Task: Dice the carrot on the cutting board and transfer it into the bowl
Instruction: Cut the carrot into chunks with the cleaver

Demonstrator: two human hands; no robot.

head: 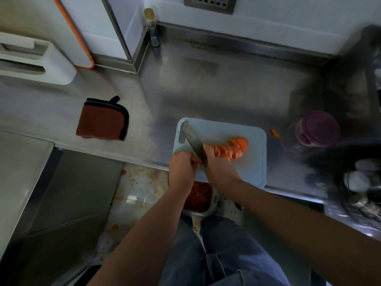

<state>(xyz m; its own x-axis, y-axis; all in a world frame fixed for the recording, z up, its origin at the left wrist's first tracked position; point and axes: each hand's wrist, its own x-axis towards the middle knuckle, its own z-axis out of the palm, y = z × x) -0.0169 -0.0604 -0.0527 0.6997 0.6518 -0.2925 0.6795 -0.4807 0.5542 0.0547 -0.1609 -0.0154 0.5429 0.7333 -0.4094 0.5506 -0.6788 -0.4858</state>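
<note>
A carrot (239, 144), partly cut into slices that still lie together, rests on the pale blue cutting board (243, 172) at the counter's front edge. My right hand (220, 168) holds the sliced end down with curled fingers. My left hand (182, 167) grips the handle of a cleaver (192, 139), whose blade stands against my right knuckles and points away to the upper left. Below the counter edge, between my arms, a grey bowl (214, 201) holds diced carrot.
A folded brown cloth (103, 120) lies to the left on the steel counter. A purple-lidded jar (317, 129) and a carrot scrap (275, 133) sit right of the board. A dish rack (360, 182) stands far right. Carrot bits litter the floor (140, 182).
</note>
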